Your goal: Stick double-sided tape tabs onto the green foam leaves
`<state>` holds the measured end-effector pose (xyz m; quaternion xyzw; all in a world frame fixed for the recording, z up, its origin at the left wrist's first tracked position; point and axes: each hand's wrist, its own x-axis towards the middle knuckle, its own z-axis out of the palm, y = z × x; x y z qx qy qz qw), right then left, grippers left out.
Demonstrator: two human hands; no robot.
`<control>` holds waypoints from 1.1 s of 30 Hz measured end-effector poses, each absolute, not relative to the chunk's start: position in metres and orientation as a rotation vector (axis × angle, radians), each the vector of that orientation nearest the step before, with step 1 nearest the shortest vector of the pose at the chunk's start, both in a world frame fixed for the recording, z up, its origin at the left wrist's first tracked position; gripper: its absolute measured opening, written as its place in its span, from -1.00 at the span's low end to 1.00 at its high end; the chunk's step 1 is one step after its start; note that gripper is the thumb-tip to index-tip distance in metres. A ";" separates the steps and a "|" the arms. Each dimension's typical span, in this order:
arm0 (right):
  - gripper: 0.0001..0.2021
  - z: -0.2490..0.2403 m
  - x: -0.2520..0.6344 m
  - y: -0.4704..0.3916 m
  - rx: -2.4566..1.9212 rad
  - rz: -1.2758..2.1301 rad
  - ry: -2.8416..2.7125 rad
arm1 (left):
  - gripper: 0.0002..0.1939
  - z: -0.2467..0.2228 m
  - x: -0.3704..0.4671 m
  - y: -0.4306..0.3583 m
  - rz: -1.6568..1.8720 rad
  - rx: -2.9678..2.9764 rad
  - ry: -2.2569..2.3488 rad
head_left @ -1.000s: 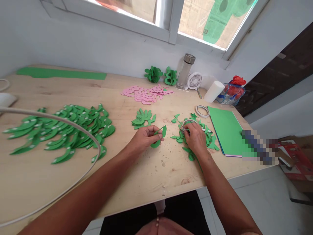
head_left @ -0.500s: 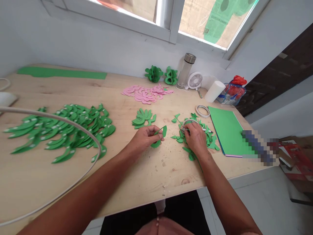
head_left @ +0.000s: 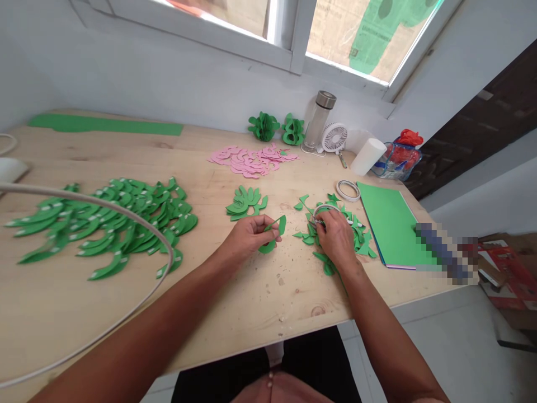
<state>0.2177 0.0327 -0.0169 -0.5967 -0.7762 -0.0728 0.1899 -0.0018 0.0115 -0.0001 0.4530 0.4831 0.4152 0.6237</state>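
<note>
Standing well beyond the right hand (head_left: 337, 234) and off to its right, in the head view, a clear plastic container with blue edging (head_left: 396, 169) holds crumpled bright-red material (head_left: 410, 138), part of which rises above the rim. Nearer, directly beyond the same hand, a tall transparent cylindrical bottle with a metal lid (head_left: 315, 126) stands upright; its contents cannot be told. The left hand (head_left: 251, 232) is palm-inward, thumb and fingers closed in a pinch on a curved green paper cutout (head_left: 282, 225), which projects from the fingertips toward the right hand, just above the pale wooden table (head_left: 251, 313). The right hand is bent downward with curled fingers among loose green paper scraps (head_left: 308, 239); a thin white ring (head_left: 325, 206) shows just beyond its knuckles, and whether the fingers grip anything cannot be told. Just beyond the left hand lies a small group of green petal-shaped paper pieces (head_left: 239, 204); well to its left spreads a large pile of curved green paper strips bearing small white patches (head_left: 138, 215). To the right of the right hand lies a stack of flat green sheets (head_left: 390, 221). Compared with half a second earlier, both hands keep the same pose, and the cutout remains pinched in the same place.
</note>
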 end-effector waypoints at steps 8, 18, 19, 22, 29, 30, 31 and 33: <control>-0.87 -0.017 0.218 0.033 -1.676 -0.208 -2.183 | -0.76 -0.009 -0.004 0.017 0.944 1.089 1.096; -0.86 -0.015 0.217 0.031 -1.690 -0.211 -2.179 | -0.76 -0.005 -0.003 0.014 0.947 1.081 1.105; -0.86 -0.016 0.217 0.031 -1.682 -0.211 -2.180 | -0.77 -0.003 -0.003 0.014 0.948 1.080 1.108; -0.85 -0.016 0.218 0.032 -1.669 -0.205 -2.180 | -0.77 0.000 -0.002 0.012 0.954 1.076 1.108; -0.85 -0.017 0.218 0.032 -1.667 -0.216 -2.172 | -0.74 -0.007 -0.003 0.015 0.952 1.083 1.096; -0.85 -0.017 0.218 0.032 -1.665 -0.220 -2.173 | -0.74 -0.008 -0.003 0.016 0.951 1.085 1.095; -0.85 -0.017 0.218 0.032 -1.663 -0.225 -2.174 | -0.74 -0.008 -0.003 0.016 0.950 1.087 1.095; -0.85 -0.017 0.218 0.032 -1.663 -0.234 -2.177 | -0.74 -0.009 -0.004 0.016 0.947 1.086 1.093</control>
